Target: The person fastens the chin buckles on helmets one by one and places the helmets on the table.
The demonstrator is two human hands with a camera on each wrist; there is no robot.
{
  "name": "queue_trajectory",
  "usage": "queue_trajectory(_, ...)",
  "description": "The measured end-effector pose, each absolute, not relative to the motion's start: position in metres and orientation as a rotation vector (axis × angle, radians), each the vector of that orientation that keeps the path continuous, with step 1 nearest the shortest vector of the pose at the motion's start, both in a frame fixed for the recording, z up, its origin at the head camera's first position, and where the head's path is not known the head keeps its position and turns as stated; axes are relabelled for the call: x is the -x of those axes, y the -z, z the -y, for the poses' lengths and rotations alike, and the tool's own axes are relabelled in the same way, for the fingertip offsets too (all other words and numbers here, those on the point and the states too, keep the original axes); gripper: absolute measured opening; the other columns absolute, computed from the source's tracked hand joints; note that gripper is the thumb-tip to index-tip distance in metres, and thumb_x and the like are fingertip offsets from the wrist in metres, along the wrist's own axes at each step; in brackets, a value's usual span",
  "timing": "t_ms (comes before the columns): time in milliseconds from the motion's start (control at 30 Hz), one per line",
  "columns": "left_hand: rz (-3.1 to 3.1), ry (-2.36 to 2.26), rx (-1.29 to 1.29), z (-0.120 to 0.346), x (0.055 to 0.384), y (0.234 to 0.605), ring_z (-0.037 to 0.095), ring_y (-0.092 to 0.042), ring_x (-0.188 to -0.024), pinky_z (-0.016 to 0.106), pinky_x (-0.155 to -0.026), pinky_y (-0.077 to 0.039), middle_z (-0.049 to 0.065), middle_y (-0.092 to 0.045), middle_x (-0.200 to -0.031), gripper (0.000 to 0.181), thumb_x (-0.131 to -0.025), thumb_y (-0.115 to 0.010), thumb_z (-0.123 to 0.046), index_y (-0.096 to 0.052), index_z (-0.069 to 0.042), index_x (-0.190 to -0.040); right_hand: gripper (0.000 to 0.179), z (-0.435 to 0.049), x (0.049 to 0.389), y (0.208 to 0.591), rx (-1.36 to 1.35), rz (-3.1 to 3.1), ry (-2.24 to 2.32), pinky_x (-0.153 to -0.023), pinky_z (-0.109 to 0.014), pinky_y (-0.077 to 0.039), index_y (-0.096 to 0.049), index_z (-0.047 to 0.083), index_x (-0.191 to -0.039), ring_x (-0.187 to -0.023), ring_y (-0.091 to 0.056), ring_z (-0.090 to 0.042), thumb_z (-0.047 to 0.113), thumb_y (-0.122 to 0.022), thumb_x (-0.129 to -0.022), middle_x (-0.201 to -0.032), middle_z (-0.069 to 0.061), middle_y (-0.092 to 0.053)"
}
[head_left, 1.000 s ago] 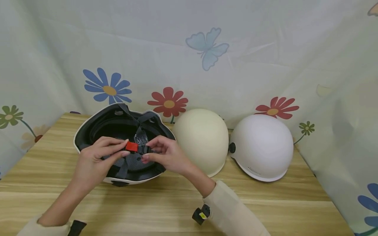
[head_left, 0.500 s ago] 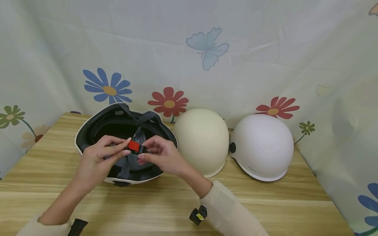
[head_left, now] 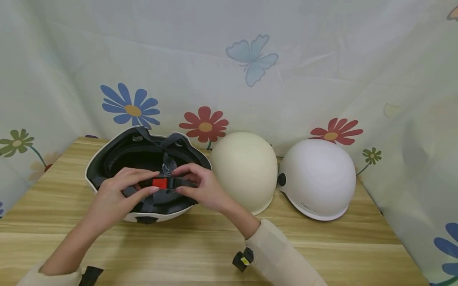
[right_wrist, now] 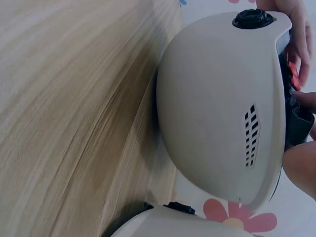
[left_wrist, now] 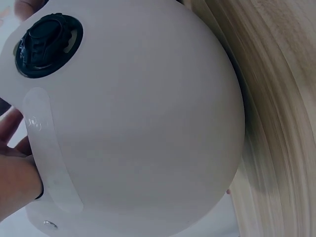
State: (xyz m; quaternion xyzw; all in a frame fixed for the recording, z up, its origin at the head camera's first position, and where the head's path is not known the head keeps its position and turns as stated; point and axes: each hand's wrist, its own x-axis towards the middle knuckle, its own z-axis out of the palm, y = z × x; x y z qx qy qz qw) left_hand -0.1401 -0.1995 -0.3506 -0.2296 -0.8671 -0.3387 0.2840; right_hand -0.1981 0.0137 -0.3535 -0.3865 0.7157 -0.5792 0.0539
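An upturned off-white helmet (head_left: 164, 217) lies on the table, its black padded inside facing up. Over its opening, the red part of the chin-strap buckle (head_left: 159, 183) meets the black part (head_left: 171, 183), in line and seemingly joined. My left hand (head_left: 116, 188) pinches the red end between thumb and fingers. From the other side, my right hand (head_left: 202, 184) holds the black end by its strap (head_left: 186, 182). The left wrist view shows mostly the helmet's shell (left_wrist: 148, 123), which hides most of that hand. A strap loop (right_wrist: 299, 123) bulges beside my right thumb (right_wrist: 302, 165).
A cream helmet (head_left: 244, 171) stands dome up just right of the upturned one. Further right is a white helmet (head_left: 318, 178) with a black side knob (head_left: 282, 179). A flower-printed cloth (head_left: 286, 103) hangs behind the wooden table (head_left: 200, 254).
The buckle has turned from a slight tilt to level. The fingers of both hands have spread wider around it. The upturned helmet has rocked slightly to the left.
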Motion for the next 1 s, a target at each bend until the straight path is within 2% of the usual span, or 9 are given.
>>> queue_trajectory(67, 2.366, 0.902, 0.626, 0.201, 0.139, 0.351, 0.011, -0.05, -0.094, 0.019, -0.068, -0.044, 0.003, -0.062, -0.107, 0.034, -0.074, -0.076, -0.014, -0.069, -0.01, -0.107, 0.033, -0.016, 0.2, 0.354, 1.164, -2.175, 1.766, -0.079, -0.024, -0.049, -0.053, -0.006, -0.113, -0.089, -0.059, -0.022, -0.007, -0.063, -0.081, -0.109, -0.02, -0.054)
queue_trajectory(167, 2.436, 0.915, 0.683, 0.205, 0.136, 0.352, 0.017, -0.048, -0.103, 0.035, -0.076, -0.045, 0.001, -0.058, -0.115, 0.035, -0.075, -0.076, -0.019, -0.068, -0.012, -0.108, 0.03, -0.022, 0.201, 0.353, 1.135, -2.238, 1.746, -0.081, -0.027, -0.048, -0.054, -0.004, -0.112, -0.092, -0.058, -0.022, -0.002, -0.062, -0.084, -0.107, -0.02, -0.055)
queue_trajectory(233, 2.477, 0.913, 0.742, 0.208, 0.134, 0.353, 0.017, -0.047, -0.106, 0.039, -0.078, -0.045, -0.001, -0.056, -0.118, 0.037, -0.074, -0.076, -0.021, -0.068, -0.014, -0.109, 0.027, -0.027, 0.203, 0.353, 1.111, -2.293, 1.732, -0.082, -0.028, -0.048, -0.056, -0.003, -0.111, -0.093, -0.057, -0.021, 0.002, -0.062, -0.085, -0.107, -0.02, -0.056)
queue_trajectory(333, 2.517, 0.893, 0.828, 0.213, 0.13, 0.354, 0.013, -0.049, -0.105, 0.032, -0.082, -0.044, -0.006, -0.057, -0.115, 0.043, -0.071, -0.078, -0.026, -0.067, -0.018, -0.112, 0.023, -0.036, 0.206, 0.353, 1.062, -2.395, 1.686, -0.085, -0.029, -0.046, -0.059, -0.001, -0.109, -0.094, -0.057, -0.018, 0.006, -0.061, -0.087, -0.107, -0.015, -0.059)
queue_trajectory(400, 2.54, 0.867, 0.869, 0.216, 0.128, 0.354, 0.008, -0.052, -0.1, 0.024, -0.079, -0.046, -0.01, -0.058, -0.111, 0.045, -0.07, -0.078, -0.03, -0.066, -0.023, -0.112, 0.022, -0.041, 0.208, 0.353, 1.041, -2.43, 1.662, -0.086, -0.032, -0.046, -0.06, 0.0, -0.108, -0.095, -0.057, -0.019, 0.007, -0.061, -0.087, -0.107, -0.014, -0.061)
queue_trajectory(533, 2.542, 0.886, 0.934, 0.222, 0.126, 0.355, 0.004, -0.055, -0.092, 0.021, -0.074, -0.048, -0.013, -0.06, -0.104, 0.042, -0.07, -0.078, -0.03, -0.066, -0.028, -0.11, 0.022, -0.051, 0.213, 0.353, 1.056, -2.462, 1.603, -0.091, -0.038, -0.042, -0.061, 0.0, -0.107, -0.101, -0.055, -0.024, 0.007, -0.062, -0.086, -0.106, -0.013, -0.062)
queue_trajectory(767, 2.452, 0.932, 0.964, 0.229, 0.125, 0.358, 0.002, -0.055, -0.087, 0.011, -0.073, -0.042, -0.013, -0.061, -0.097, 0.035, -0.072, -0.076, -0.012, -0.069, -0.021, -0.105, 0.03, -0.066, 0.215, 0.356, 1.119, -2.499, 1.473, -0.098, -0.035, -0.034, -0.063, 0.004, -0.111, -0.113, -0.045, -0.013, 0.008, -0.068, -0.082, -0.117, -0.002, -0.059)
queue_trajectory(900, 2.427, 0.917, 0.95, 0.231, 0.124, 0.357, 0.002, -0.054, -0.088, 0.009, -0.073, -0.041, -0.013, -0.061, -0.097, 0.034, -0.073, -0.075, -0.008, -0.069, -0.019, -0.104, 0.036, -0.07, 0.213, 0.358, 1.216, -2.505, 1.375, -0.097, -0.037, -0.033, -0.063, 0.006, -0.113, -0.12, -0.034, -0.016, 0.008, -0.072, -0.078, -0.13, -0.002, -0.05)
queue_trajectory(1000, 2.422, 0.891, 0.934, 0.231, 0.124, 0.356, 0.002, -0.054, -0.089, 0.008, -0.074, -0.04, -0.013, -0.061, -0.097, 0.034, -0.073, -0.074, -0.006, -0.069, -0.019, -0.103, 0.038, -0.07, 0.212, 0.36, 1.267, -2.515, 1.311, -0.096, -0.037, -0.032, -0.062, 0.007, -0.114, -0.12, -0.031, -0.019, 0.008, -0.072, -0.077, -0.133, -0.004, -0.046)
